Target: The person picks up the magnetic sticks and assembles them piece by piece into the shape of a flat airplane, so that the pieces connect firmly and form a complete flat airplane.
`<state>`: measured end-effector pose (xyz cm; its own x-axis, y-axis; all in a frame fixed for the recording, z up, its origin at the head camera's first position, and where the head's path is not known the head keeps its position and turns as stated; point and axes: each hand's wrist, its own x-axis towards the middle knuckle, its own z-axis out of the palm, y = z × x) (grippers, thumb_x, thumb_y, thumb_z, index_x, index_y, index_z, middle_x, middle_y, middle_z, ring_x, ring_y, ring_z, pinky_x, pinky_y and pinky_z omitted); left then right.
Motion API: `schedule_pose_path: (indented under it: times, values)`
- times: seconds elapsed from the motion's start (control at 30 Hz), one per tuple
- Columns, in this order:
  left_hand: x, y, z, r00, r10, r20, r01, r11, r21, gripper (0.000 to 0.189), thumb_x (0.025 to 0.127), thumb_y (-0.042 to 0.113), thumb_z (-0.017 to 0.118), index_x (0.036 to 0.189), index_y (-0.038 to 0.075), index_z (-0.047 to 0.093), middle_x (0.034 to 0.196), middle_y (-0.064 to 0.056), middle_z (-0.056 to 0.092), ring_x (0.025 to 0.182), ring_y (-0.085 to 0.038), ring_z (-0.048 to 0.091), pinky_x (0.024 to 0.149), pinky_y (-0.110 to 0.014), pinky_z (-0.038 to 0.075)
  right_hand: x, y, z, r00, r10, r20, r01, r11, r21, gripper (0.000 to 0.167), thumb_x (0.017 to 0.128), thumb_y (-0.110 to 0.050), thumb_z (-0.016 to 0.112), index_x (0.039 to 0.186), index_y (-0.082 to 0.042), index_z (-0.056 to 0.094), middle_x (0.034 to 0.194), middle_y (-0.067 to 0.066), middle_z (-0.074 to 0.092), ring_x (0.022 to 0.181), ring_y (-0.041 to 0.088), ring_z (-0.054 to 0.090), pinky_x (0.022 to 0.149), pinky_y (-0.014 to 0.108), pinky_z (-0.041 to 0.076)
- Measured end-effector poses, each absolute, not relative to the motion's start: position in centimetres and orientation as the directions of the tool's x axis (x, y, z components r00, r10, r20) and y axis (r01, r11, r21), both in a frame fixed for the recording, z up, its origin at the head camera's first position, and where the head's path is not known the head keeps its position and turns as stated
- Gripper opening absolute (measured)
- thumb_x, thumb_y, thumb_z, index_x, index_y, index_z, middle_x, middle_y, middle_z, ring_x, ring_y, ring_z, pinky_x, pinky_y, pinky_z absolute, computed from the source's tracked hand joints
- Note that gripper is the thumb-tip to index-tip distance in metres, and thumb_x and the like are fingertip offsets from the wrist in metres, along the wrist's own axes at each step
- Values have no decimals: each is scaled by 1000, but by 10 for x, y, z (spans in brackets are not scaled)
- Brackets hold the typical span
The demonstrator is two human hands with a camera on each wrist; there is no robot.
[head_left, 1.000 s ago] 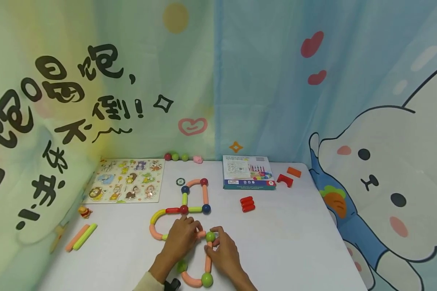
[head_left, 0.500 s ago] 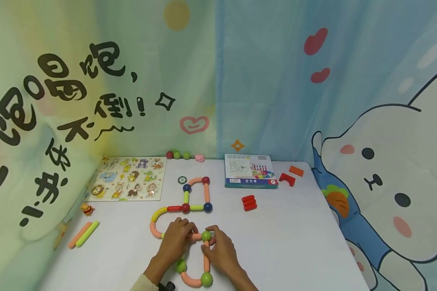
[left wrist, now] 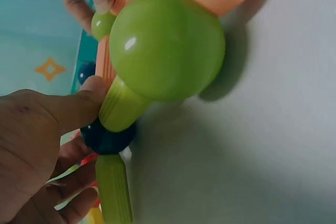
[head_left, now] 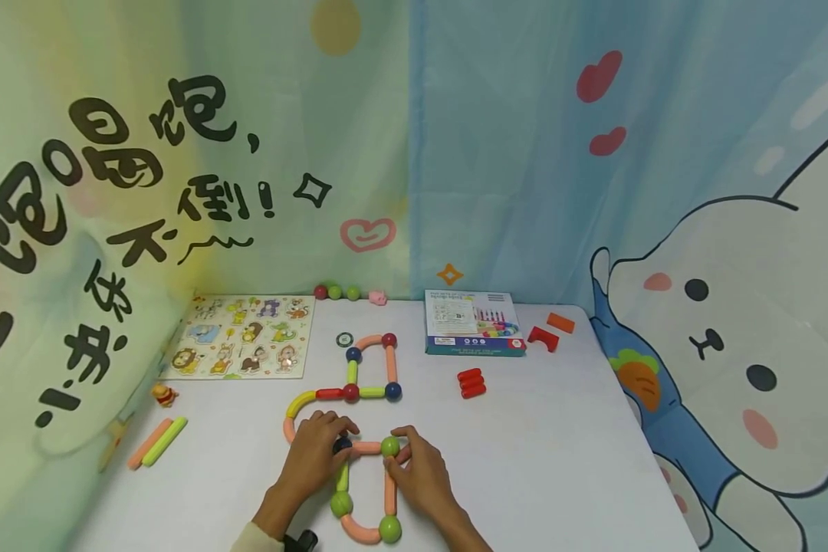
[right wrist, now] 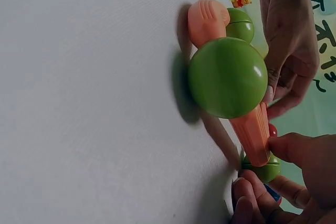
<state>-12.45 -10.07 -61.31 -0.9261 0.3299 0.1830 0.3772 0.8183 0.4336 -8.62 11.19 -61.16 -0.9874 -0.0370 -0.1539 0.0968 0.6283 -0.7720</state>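
My left hand (head_left: 312,456) holds a dark blue ball (head_left: 343,445) between thumb and fingers; the ball also shows in the left wrist view (left wrist: 107,139). My right hand (head_left: 422,474) pinches a green ball (head_left: 389,446) at the loop's upper right corner. A straight orange rod (head_left: 368,448) joins these two balls. Below them, a lime rod (head_left: 343,478) runs to a second green ball (head_left: 341,504), and an orange rod (right wrist: 252,135) runs to a third (right wrist: 228,77). A curved orange piece (head_left: 360,532) closes the bottom. The left hand partly covers the outer curved pieces.
Farther back, another ball-and-rod loop (head_left: 372,393) connects through a red rod (head_left: 330,394) to a yellow curve (head_left: 300,402). Around lie red rods (head_left: 471,383), two loose rods (head_left: 157,443), a picture board (head_left: 241,337), a box (head_left: 474,323) and a bear figurine (head_left: 164,395).
My left hand has slid left along the orange rod to the blue ball, uncovering the rod and the ball. My right hand stays at the green ball, which has shifted slightly left.
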Motion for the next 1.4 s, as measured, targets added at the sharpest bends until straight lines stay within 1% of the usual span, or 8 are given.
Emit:
schedule_pose_path:
  times: [0.13, 0.4, 0.57, 0.73, 0.83, 1.03, 1.27, 1.4]
  values:
    - [-127, -106, -613, -942, 310, 129, 334, 826, 454, 21, 82, 26, 93, 96, 25, 77, 92, 8, 68, 89, -12, 58, 81, -37, 46, -88, 109, -610, -986, -27, -162, 110, 622, -775, 42, 93, -16, 81, 132, -14, 67, 85, -6, 62, 64, 7, 53, 56, 22, 41]
    - [-128, -111, -615, -949, 291, 119, 312, 828, 467, 22, 83, 28, 91, 99, 26, 76, 93, 9, 69, 89, -11, 59, 81, -36, 46, -93, 107, -610, -992, -3, -127, 97, 627, -773, 40, 94, -20, 80, 132, -13, 68, 85, -6, 64, 64, 5, 53, 56, 22, 42]
    - [-131, -117, -611, -956, 272, 107, 288, 813, 506, 23, 83, 31, 91, 101, 25, 77, 90, 10, 70, 89, -9, 60, 85, -38, 48, -111, 107, -611, -993, 83, -86, 119, 624, -772, 45, 96, -25, 79, 138, -15, 65, 96, -1, 68, 73, 7, 56, 63, 25, 45]
    - [-132, -123, -607, -958, 285, 34, 257, 800, 543, 20, 84, 26, 91, 100, 26, 79, 87, 12, 69, 89, -8, 57, 87, -39, 47, -144, 104, -613, -983, 172, -60, 152, 599, -786, 51, 97, -22, 78, 145, -16, 61, 108, 6, 74, 79, 11, 60, 71, 30, 52]
    - [-132, -124, -607, -955, 298, 17, 256, 790, 558, 21, 84, 24, 90, 101, 26, 79, 88, 12, 69, 89, -8, 56, 87, -39, 45, -162, 103, -614, -979, 195, -52, 160, 593, -789, 44, 97, -21, 78, 139, -15, 64, 108, 6, 73, 83, 14, 62, 73, 33, 53]
    - [-134, -128, -608, -956, 293, -4, 241, 795, 556, 21, 85, 22, 89, 103, 26, 79, 89, 12, 69, 90, -9, 54, 85, -37, 42, -180, 94, -616, -982, 185, -49, 153, 604, -782, 26, 97, -22, 78, 119, -14, 68, 100, 3, 69, 83, 16, 60, 71, 33, 46]
    - [-140, -138, -605, -968, 248, -25, 195, 815, 546, 21, 85, 19, 89, 103, 26, 80, 90, 11, 70, 91, -11, 57, 83, -38, 41, -191, 82, -615, -986, 153, -69, 149, 613, -776, 27, 98, -24, 77, 122, -14, 67, 102, 3, 70, 87, 16, 61, 75, 34, 48]
    - [-140, -140, -606, -971, 239, -29, 182, 808, 560, 22, 85, 19, 89, 105, 25, 80, 90, 11, 72, 91, -11, 57, 82, -36, 39, -189, 80, -613, -987, 147, -62, 140, 615, -776, 32, 98, -25, 77, 127, -15, 68, 106, 5, 71, 93, 20, 65, 78, 38, 51]
